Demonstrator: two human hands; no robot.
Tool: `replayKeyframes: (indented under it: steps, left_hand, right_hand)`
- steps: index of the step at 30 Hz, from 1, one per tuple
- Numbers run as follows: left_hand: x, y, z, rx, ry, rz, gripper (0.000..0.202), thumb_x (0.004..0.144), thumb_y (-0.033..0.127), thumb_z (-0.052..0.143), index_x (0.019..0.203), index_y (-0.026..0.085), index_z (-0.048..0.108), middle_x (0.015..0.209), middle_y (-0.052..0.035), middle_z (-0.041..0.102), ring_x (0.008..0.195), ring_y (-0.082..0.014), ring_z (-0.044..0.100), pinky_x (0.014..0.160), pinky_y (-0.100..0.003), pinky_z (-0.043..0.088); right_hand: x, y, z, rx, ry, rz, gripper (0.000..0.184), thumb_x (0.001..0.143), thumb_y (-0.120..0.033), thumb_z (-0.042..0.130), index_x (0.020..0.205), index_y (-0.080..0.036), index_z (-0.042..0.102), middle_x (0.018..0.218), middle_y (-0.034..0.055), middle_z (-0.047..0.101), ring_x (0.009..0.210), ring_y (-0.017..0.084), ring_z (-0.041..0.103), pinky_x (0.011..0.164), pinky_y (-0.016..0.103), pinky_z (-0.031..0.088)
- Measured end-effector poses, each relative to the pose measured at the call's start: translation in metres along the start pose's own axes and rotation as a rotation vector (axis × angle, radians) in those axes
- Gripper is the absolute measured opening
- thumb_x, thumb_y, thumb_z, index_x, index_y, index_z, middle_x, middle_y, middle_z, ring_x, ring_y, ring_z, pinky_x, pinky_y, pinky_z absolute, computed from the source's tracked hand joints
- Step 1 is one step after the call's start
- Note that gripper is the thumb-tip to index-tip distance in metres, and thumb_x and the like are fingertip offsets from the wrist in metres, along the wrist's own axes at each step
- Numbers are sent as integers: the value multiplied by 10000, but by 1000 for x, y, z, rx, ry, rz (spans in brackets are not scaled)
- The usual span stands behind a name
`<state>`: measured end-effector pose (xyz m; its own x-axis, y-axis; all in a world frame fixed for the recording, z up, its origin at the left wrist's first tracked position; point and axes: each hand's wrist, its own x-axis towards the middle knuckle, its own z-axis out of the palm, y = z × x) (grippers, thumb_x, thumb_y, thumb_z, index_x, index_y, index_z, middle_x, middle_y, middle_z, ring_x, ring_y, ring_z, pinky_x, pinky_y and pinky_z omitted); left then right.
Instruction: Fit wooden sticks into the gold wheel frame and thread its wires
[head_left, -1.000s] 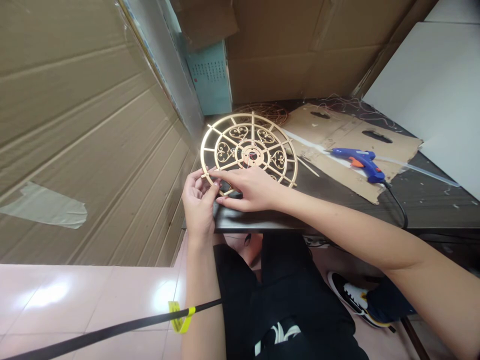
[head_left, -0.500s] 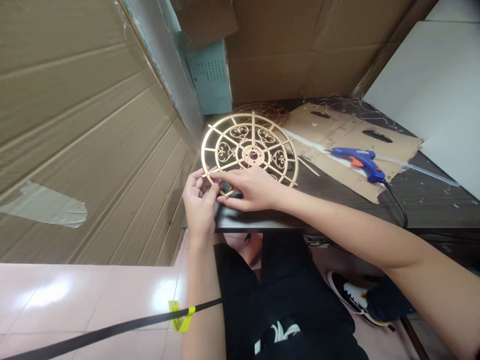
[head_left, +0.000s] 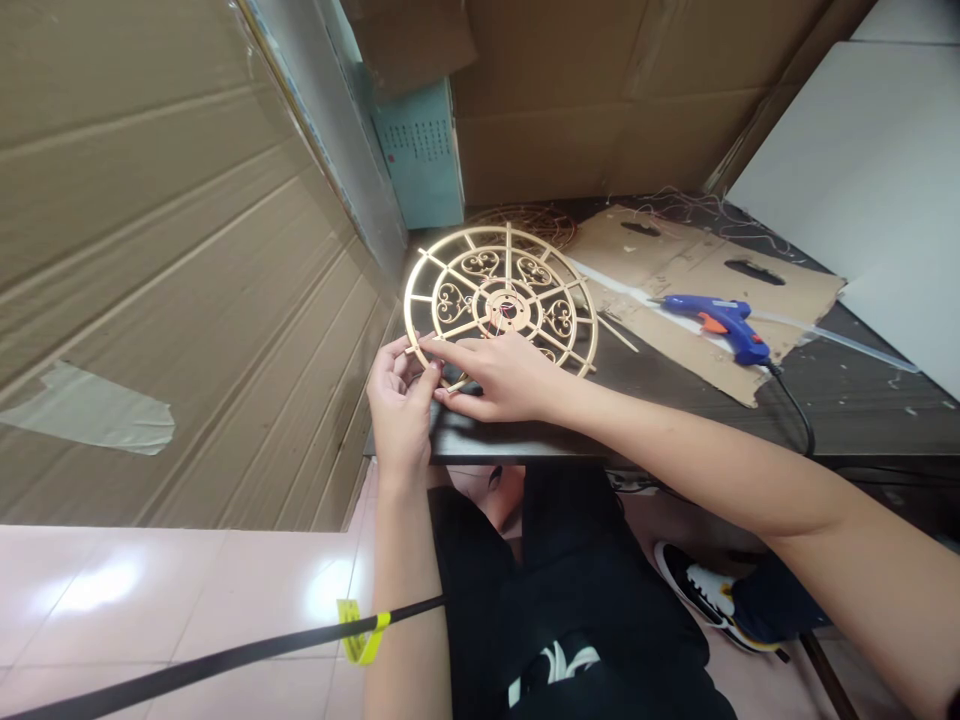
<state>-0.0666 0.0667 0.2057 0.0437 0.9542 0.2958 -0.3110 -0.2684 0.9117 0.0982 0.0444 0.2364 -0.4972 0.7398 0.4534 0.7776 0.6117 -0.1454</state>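
A round gold openwork frame (head_left: 508, 243), with spokes, scrollwork and a hub carrying thin wires, is held tilted over the dark table. My left hand (head_left: 401, 390) grips its near-left rim, the thumb in front and the fingers curled behind. My right hand (head_left: 499, 378) lies across the near part of the frame, its index finger reaching to the rim beside the left thumb. The right fingers are bent around the lower rim and partly cover it. Whatever lies between the fingertips is too small to make out.
A blue glue gun (head_left: 716, 318) rests on a cardboard sheet (head_left: 675, 250) to the right, its cord running off the table edge. More round scrollwork (head_left: 551, 222) lies behind the frame. Cardboard panels (head_left: 187, 250) stand at left and back, with a light-blue box (head_left: 420, 160) in the corner.
The frame and my left hand have shifted very slightly to the right. Both hands keep the same hold on the rim.
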Motion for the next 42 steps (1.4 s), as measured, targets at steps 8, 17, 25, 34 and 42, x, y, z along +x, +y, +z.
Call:
replayKeyframes:
  steps: [8, 17, 25, 34, 42]
  left_hand:
    - [1, -1, 0, -6, 1, 3, 379, 782, 211, 886, 1115, 193, 706, 1129, -74, 798, 973, -162, 744, 760, -219, 585]
    - [-1, 1, 1, 7, -3, -13, 383, 770, 205, 876, 1110, 198, 700, 1141, -73, 790, 990, -176, 740, 748, -231, 593]
    - [0, 2, 1, 43, -9, -14, 350, 766, 186, 855, 1072, 200, 686, 1101, -61, 800, 990, -172, 742, 850, -266, 581]
    - [-1, 1, 1, 45, -17, -9, 356, 768, 210, 872, 1076, 199, 694, 1069, -59, 799, 935, -161, 736, 804, -250, 575]
    - [-1, 2, 0, 66, -45, -8, 368, 772, 223, 870, 1073, 209, 659, 1100, -59, 779, 987, -174, 741, 870, -275, 587]
  right_hand:
    - [-2, 4, 1, 79, 8, -18, 560, 1012, -387, 556, 1516, -144, 542, 1229, 112, 774, 967, 222, 713, 711, 297, 397]
    - [0, 1, -1, 63, 12, 20, 612, 1002, -402, 555, 1554, -142, 512, 1123, 104, 791, 933, 227, 712, 719, 297, 390]
    - [0, 3, -3, 71, 9, 14, 589, 982, -379, 574, 1520, -142, 537, 1154, 115, 788, 929, 235, 708, 752, 312, 397]
    - [0, 3, -5, 109, -29, 13, 533, 984, -347, 566, 1481, -154, 560, 1184, 118, 777, 931, 230, 692, 747, 307, 393]
    - [0, 3, -7, 102, -41, 34, 566, 983, -363, 559, 1510, -156, 547, 1152, 110, 787, 894, 219, 689, 734, 300, 381]
